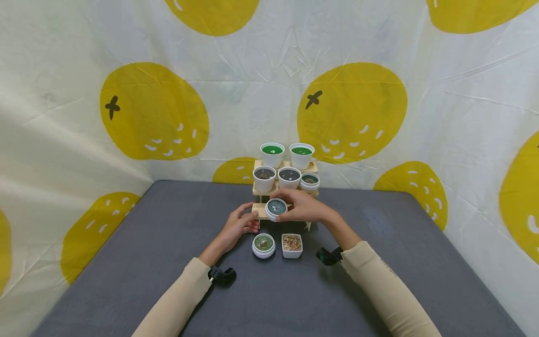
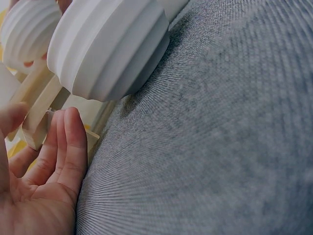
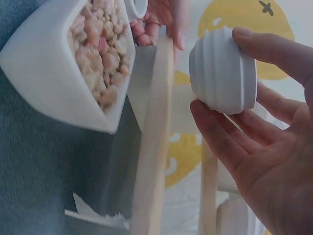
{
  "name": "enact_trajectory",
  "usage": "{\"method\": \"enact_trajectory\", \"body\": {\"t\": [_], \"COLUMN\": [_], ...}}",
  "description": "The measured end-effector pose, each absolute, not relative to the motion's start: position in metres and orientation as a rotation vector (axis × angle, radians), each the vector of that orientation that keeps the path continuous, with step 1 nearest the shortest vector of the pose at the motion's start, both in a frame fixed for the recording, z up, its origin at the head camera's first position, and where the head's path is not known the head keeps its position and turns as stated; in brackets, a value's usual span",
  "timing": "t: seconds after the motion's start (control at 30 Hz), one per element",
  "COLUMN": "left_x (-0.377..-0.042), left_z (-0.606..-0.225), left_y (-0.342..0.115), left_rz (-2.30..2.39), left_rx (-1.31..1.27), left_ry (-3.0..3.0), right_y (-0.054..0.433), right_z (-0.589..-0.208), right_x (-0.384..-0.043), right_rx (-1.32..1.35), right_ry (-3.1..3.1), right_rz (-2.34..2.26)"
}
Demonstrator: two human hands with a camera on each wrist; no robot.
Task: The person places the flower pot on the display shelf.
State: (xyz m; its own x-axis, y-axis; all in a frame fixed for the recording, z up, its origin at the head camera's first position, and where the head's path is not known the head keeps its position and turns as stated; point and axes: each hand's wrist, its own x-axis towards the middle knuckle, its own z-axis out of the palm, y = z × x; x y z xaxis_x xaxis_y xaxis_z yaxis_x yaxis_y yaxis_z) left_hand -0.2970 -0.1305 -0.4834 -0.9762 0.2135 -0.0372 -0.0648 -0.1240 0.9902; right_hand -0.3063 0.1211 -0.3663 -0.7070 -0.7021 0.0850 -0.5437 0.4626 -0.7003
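Note:
My right hand (image 1: 301, 206) pinches a small white ribbed pot (image 1: 276, 208) by its sides, thumb opposite the fingers. Its top shows a speckled blue-grey filling, and in the head view it overlaps the lowest step of a wooden tiered stand (image 1: 258, 209). The right wrist view shows that ribbed pot (image 3: 222, 71) above the light wooden board (image 3: 159, 112). At the stand's left end, my left hand (image 1: 237, 227) grips the lowest board, with thumb and fingers on either side of it. In the left wrist view, part of the left hand (image 2: 44, 181) lies low by the cloth.
In front of the stand are a ribbed pot with green filling (image 1: 263, 252) and a squarish bowl of small pebbles (image 1: 292, 253). The middle step bears two dark-filled cups (image 1: 264, 183) and a low pot (image 1: 309, 186). Two green-filled cups (image 1: 272, 160) stand on top. A patterned curtain hangs behind.

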Motion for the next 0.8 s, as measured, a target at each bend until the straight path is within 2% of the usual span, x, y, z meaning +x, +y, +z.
{"method": "enact_trajectory", "body": {"t": [0.8], "left_x": [-0.296], "left_z": [-0.481], "left_y": [-0.132], "left_rz": [2.249], "left_rx": [0.212], "left_ry": [1.883], "right_y": [0.092], "right_z": [-0.393], "right_x": [-0.309], "right_rx": [-0.908], "right_ry": [2.566], "right_rz": [-1.269]}}
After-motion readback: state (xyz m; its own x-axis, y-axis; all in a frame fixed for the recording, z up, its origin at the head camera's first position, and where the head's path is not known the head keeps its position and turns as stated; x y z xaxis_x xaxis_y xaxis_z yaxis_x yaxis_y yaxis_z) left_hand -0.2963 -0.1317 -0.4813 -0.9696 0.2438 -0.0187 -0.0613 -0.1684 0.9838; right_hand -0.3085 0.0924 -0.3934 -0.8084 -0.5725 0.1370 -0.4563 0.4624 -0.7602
